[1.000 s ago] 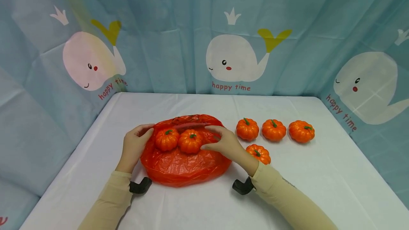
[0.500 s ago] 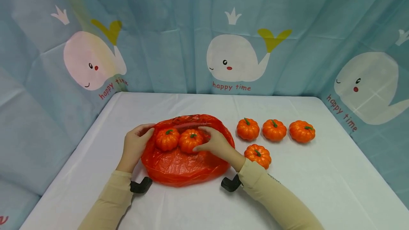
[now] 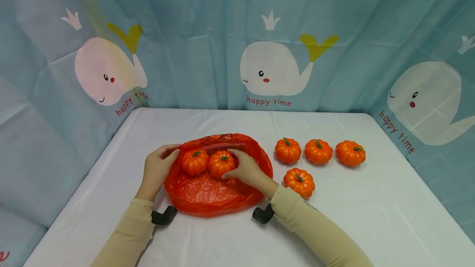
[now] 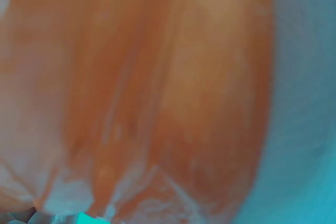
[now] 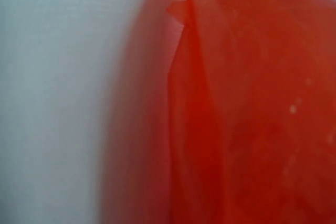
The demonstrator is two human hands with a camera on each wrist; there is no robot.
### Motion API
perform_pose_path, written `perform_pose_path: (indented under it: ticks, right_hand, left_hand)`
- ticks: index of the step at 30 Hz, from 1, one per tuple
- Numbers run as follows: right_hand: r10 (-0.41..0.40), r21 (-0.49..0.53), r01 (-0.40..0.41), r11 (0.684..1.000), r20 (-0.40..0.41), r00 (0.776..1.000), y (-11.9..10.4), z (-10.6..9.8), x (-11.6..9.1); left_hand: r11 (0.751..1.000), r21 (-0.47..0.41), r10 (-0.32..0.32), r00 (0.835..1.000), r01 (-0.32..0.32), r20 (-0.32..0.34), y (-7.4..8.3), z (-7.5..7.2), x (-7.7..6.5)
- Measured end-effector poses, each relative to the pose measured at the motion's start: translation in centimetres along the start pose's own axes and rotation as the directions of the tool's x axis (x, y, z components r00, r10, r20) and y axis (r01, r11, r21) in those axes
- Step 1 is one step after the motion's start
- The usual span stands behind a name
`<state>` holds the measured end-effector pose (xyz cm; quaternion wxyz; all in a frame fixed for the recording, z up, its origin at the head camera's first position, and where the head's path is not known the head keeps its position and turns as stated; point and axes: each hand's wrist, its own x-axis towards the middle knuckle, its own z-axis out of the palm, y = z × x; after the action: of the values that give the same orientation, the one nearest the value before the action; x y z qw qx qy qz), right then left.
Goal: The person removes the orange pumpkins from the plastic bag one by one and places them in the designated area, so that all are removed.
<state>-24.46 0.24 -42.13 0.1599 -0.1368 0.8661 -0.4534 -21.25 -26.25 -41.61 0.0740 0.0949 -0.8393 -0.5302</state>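
Note:
A red plastic bag (image 3: pixel 211 199) lies spread on the table, with two small orange pumpkins inside its mouth. My left hand (image 3: pixel 156 170) holds the bag's left rim, thumb and fingers curved at the edge beside the left pumpkin (image 3: pixel 194 163). Thumb in front and fingers behind, my right hand (image 3: pixel 249 171) grips the right pumpkin (image 3: pixel 219 165), reaching over the bag's right side. Close up in the left wrist view, the bag's film (image 4: pixel 210 77) is blurred; red film (image 5: pixel 262 103) also fills much of the right wrist view. Neither wrist view shows the fingers.
To the right of the bag stand three pumpkins in a row: one nearest (image 3: pixel 288 151), a middle one (image 3: pixel 318 152) and a far right one (image 3: pixel 350 153). Another pumpkin (image 3: pixel 299 183) sits in front of them, close to the right forearm. A whale-print curtain (image 3: pixel 208 65) hangs behind the white table (image 3: pixel 208 246).
My right hand has moved left across the bag and closed round the right pumpkin. The bag's right rim has come into view behind it. The left hand has stayed at the left rim.

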Motion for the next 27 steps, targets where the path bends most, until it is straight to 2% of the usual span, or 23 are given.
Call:
perform_pose_path:
  ticks: [6, 11, 20, 24, 27]
  right_hand:
    - [-0.020, -0.025, 0.019, 1.000, -0.041, 0.999, 0.0, 0.1, -0.2]
    - [-0.019, 0.003, 0.019, 1.000, -0.091, 0.996, 0.2, -0.7, -1.1]
    - [0.001, 0.038, 0.006, 0.999, -0.159, 0.987, 0.0, -3.6, -4.6]
    - [0.014, 0.079, -0.001, 0.997, -0.172, 0.985, -0.1, -5.0, -6.2]
    - [0.029, 0.149, -0.005, 0.989, -0.165, 0.986, 0.0, -6.0, -7.3]
  left_hand:
    - [1.000, -0.002, -0.006, 1.000, 0.006, -0.003, 0.0, 0.0, 0.0]
    - [1.000, 0.000, -0.007, 1.000, 0.007, -0.007, -0.1, 0.1, 0.0]
    - [1.000, 0.015, -0.007, 1.000, 0.007, -0.008, 0.2, -0.1, -0.1]
    - [1.000, 0.009, -0.005, 1.000, 0.005, -0.008, 0.1, -0.1, 0.0]
    - [1.000, 0.000, -0.009, 1.000, 0.009, -0.004, 0.1, 0.0, 0.0]
